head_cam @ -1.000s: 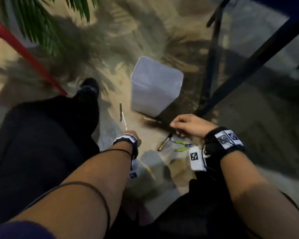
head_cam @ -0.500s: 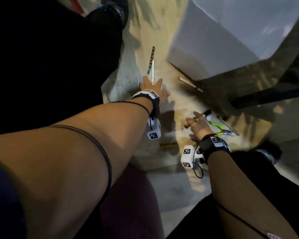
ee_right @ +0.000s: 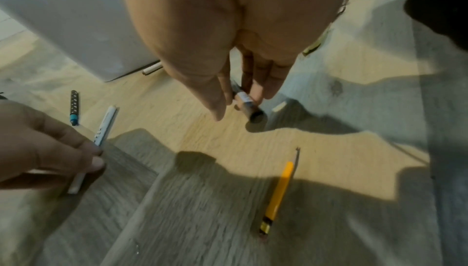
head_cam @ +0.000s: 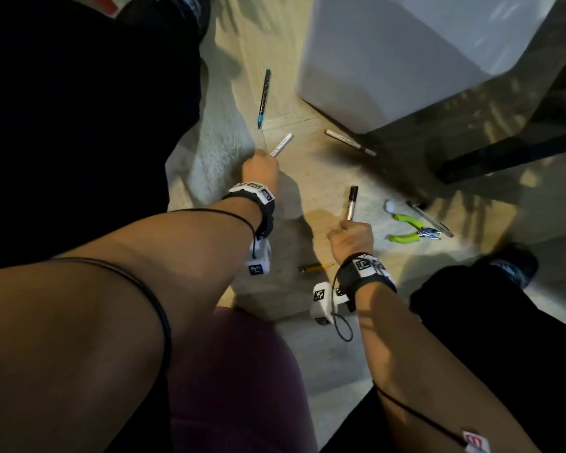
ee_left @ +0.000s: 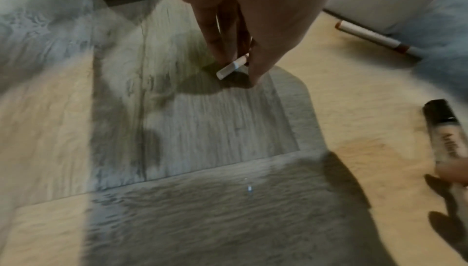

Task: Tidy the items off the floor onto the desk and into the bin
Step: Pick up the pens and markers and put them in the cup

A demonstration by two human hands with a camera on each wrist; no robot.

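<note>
Head view shows both hands already loaded: the left hand (head_cam: 260, 170) pinches a white pen (head_cam: 282, 144), the right hand (head_cam: 352, 238) pinches a black-capped marker (head_cam: 352, 206), each lifted off the floor (head_cam: 324, 178). Best to keep both grips firm and carry them up to the desk before returning for the rest. The blue-tipped pen (head_cam: 264, 98), yellow pencil (head_cam: 316, 267) and green pliers (head_cam: 412, 228) lie near the white bin (head_cam: 389, 60). Half a second ago the left hand lay spread on the floor, seemingly holding nothing.
</note>
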